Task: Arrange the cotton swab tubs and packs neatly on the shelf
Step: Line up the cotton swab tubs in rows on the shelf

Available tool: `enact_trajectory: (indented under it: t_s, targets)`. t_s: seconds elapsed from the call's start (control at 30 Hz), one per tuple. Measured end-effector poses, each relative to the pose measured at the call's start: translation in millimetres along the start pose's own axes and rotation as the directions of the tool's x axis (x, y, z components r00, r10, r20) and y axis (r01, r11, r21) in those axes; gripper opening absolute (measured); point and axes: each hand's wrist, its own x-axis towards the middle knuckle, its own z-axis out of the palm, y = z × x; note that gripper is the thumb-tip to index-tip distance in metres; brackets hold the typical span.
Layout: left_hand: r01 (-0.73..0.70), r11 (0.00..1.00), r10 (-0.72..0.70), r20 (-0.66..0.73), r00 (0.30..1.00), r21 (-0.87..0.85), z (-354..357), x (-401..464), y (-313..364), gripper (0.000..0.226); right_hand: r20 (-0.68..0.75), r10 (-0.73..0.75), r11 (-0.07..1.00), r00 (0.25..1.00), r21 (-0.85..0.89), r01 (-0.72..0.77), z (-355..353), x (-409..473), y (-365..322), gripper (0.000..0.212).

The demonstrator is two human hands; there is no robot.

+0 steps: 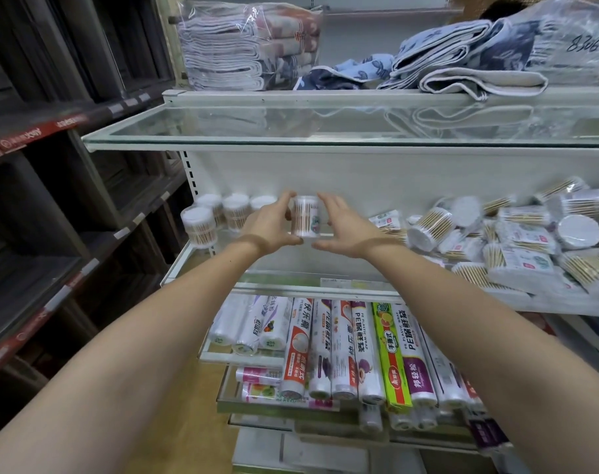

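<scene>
Cotton swab tubs and packs lie in a loose heap (516, 241) over the right part of the shelf (291, 285), some tubs tipped on their sides and flat packs slanting over one another out to its near edge. At the far left a short row of upright tubs (219, 213) stands against the back wall, four that I can count, with one nearer tub at the left end. Between row and heap the shelf floor lies bare, and that is where the work goes on: one upright tub (305, 216) stands, or is held just above the floor, I cannot tell which, to the right of the row. The left hand (274, 227) pinches it, thumb low and fingertips high on its left side. The right hand (345, 227) is spread wide beside it, fingers straight, near the tub's right side and perhaps brushing it. By my reading the step in hand is setting this tub into line with the row; the next move calls for sliding it left and far until it sits by the last upright one, then reaching right for another from the heap. A glass shelf (325, 138) hangs close overhead, so lifts must stay low, and the heap's near edge looks ready to spill if nudged.
</scene>
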Motion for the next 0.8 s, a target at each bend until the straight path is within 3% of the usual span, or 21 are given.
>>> enact_trajectory:
  t_s: [0.13,0.33,0.53,0.7,0.8]
  targets:
    - [0.010,0.986,-0.004,0.037,0.999,-0.167,4,1,-2,0.094,-0.105,-0.005,0.997,0.994,-0.079,-0.003,1,0,2,0.099]
    - [-0.036,0.996,0.043,0.077,0.996,-0.084,-1,-3,5,0.106,-0.132,-0.054,0.990,0.990,-0.134,0.036,0,-3,5,0.090]
    - [-0.121,0.991,0.125,0.069,0.990,-0.055,-1,0,10,0.095,-0.153,-0.078,0.987,0.985,-0.149,0.055,-2,-6,6,0.092]
    - [-0.089,0.987,0.096,0.049,0.994,-0.134,-3,-1,10,0.095,-0.155,-0.069,0.990,0.985,-0.129,0.049,-6,-10,8,0.107]
    - [-0.075,0.979,0.092,0.079,0.993,-0.188,-3,-3,10,0.097,-0.124,-0.077,0.985,0.989,-0.162,0.056,-10,-11,8,0.098]
